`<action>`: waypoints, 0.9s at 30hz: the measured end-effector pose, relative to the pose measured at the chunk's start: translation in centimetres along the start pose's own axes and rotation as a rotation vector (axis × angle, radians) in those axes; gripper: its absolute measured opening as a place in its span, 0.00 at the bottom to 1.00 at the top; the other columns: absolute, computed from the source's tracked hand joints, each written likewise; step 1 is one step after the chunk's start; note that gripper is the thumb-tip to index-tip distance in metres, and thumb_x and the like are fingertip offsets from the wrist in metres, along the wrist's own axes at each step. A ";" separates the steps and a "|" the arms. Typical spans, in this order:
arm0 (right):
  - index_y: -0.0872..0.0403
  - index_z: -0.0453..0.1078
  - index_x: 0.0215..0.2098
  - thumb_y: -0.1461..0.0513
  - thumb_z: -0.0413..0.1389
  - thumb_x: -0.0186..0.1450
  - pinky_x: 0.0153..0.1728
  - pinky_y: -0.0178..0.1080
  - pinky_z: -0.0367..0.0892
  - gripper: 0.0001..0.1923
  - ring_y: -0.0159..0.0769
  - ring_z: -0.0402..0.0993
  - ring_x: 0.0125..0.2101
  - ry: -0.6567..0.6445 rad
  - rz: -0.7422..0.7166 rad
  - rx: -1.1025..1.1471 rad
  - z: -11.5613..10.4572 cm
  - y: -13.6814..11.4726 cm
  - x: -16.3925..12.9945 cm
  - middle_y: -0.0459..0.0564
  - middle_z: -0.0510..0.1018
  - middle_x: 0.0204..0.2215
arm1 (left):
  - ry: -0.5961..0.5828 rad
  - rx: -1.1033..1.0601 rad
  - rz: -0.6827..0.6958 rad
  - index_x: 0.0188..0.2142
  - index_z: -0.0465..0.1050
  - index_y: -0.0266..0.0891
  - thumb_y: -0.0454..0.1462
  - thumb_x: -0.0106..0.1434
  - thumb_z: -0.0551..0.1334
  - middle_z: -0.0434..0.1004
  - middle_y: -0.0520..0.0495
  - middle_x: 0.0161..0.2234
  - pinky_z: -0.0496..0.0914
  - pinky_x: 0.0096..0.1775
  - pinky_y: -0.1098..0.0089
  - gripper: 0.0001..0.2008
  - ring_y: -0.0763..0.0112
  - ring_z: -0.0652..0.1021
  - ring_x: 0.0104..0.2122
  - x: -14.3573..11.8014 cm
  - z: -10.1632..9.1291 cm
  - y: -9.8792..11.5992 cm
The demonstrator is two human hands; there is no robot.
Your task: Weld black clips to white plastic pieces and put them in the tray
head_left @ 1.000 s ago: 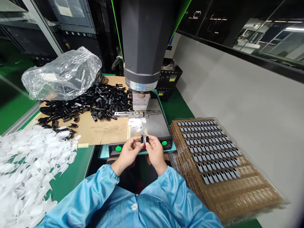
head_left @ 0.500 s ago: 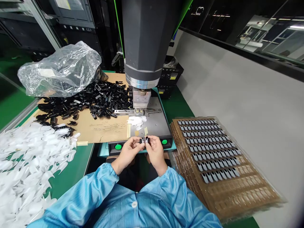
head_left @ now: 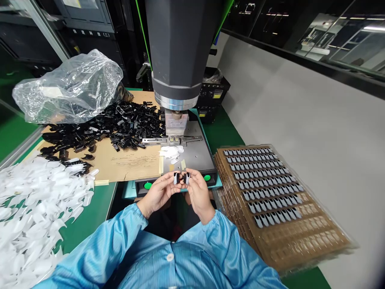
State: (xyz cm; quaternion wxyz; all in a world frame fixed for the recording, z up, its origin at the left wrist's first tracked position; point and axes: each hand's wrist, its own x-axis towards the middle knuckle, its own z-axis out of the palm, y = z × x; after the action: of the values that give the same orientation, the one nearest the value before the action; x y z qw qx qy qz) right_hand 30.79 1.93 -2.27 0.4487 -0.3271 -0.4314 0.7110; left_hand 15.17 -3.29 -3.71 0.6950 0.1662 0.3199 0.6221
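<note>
The left hand (head_left: 159,192) and right hand (head_left: 197,192) are pinching two small black pieces (head_left: 181,178) together; a loose pinch could be letting one drop.

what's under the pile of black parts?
A brown cardboard sheet lies under the black parts, on the green table. The clear plastic bag overlaps the sheet's far left end. What lies beneath the sheet is hidden.
</note>
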 end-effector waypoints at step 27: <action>0.48 0.68 0.49 0.65 0.60 0.61 0.46 0.41 0.73 0.17 0.40 0.76 0.43 -0.070 -0.347 -1.224 -5.1 -1.4 -6.4 0.47 0.76 0.44 | -0.125 0.597 -0.218 0.44 0.79 0.41 0.47 0.60 0.77 0.85 0.45 0.42 0.81 0.48 0.65 0.19 0.61 0.85 0.43 -2.8 -0.6 -2.9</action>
State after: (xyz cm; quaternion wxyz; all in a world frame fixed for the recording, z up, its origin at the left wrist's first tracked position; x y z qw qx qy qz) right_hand 38.08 -2.03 -2.56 0.2747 -0.4262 -0.8208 0.2630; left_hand 16.93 -6.65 -5.36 0.6962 0.3654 0.4610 0.4113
